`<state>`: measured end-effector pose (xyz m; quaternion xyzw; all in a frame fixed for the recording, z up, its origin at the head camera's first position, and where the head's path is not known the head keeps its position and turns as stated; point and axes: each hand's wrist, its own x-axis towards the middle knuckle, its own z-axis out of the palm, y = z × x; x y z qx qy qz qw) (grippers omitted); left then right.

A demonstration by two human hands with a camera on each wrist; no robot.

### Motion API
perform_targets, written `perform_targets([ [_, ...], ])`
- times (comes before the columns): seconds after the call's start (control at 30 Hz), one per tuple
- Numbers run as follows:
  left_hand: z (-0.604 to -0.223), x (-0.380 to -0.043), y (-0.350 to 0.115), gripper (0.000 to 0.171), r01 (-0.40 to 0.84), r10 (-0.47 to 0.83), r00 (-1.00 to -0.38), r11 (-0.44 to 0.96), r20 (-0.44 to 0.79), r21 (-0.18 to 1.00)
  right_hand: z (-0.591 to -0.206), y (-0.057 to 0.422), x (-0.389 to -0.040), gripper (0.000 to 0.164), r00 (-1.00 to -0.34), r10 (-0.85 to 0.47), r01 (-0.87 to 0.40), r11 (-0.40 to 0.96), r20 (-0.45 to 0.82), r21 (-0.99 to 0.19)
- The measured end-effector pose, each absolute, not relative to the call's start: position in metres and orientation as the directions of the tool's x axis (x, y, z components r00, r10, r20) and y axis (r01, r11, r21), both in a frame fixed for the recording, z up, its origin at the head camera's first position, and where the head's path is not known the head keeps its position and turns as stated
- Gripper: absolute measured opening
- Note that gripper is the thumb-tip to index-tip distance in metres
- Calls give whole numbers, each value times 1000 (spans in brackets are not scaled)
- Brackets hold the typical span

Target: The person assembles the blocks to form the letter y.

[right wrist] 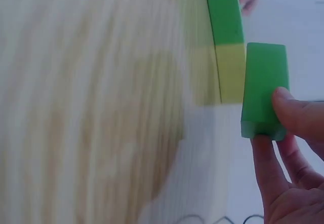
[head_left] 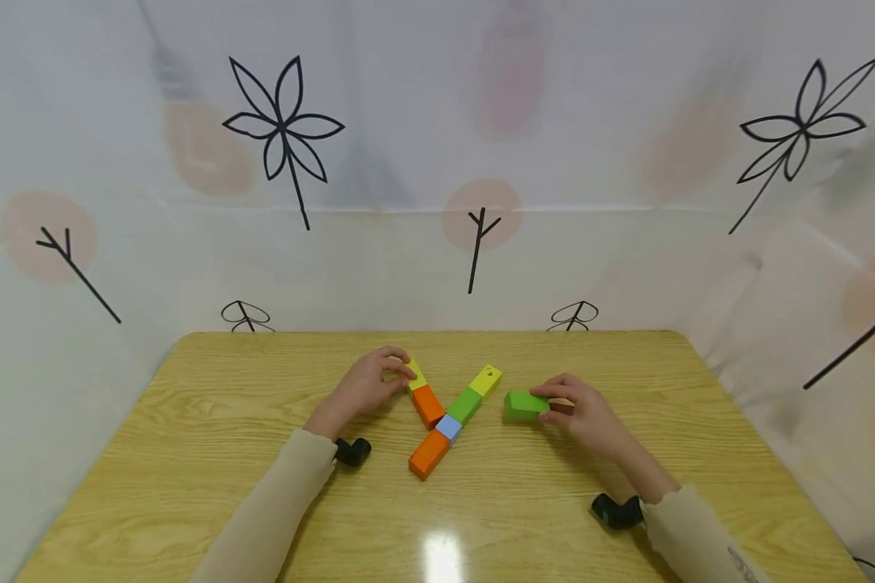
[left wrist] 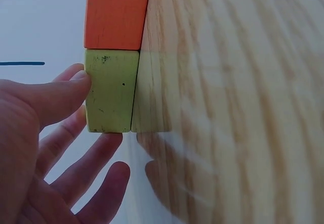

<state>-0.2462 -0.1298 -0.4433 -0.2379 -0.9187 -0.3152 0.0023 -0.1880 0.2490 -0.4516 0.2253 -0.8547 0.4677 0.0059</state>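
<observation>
Toy blocks lie on the table in a Y shape. Its left arm is a yellow block (head_left: 416, 376) and an orange block (head_left: 427, 406). The longer line has a yellow block (head_left: 486, 379) at the far end, then a green block (head_left: 464, 407), a small blue block (head_left: 448, 428) and an orange block (head_left: 429, 454) nearest me. My left hand (head_left: 372, 380) pinches the left yellow block (left wrist: 111, 92), its end against the orange one (left wrist: 115, 13). To the right of the Y, my right hand (head_left: 582, 411) holds a loose green block (right wrist: 264, 82) between thumb and fingers.
The wooden table (head_left: 189, 429) ends at a patterned cloth backdrop (head_left: 408, 267). A black wrist camera (head_left: 353, 453) sits at the left cuff, and another black camera (head_left: 616, 512) at the right cuff, both low over the table.
</observation>
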Motion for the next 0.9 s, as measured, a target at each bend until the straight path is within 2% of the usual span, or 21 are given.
perform_targets([
  [0.2,-443,-245,-132,11,443,440,-884,676,160,589,-451,231,-176,34,-867,-451,-410,405,211,-817],
  [0.53,-446,-247,-132,13,440,442,-885,684,150,581,-444,197,-157,35,-777,-578,-501,330,248,-800],
  [0.73,-445,-249,-134,15,452,463,-875,678,140,580,-438,177,-146,38,-731,-633,-566,353,256,-745],
  [0.9,-446,-249,-135,16,476,489,-860,665,146,575,-438,157,-139,39,-661,-683,-644,303,311,-703],
])
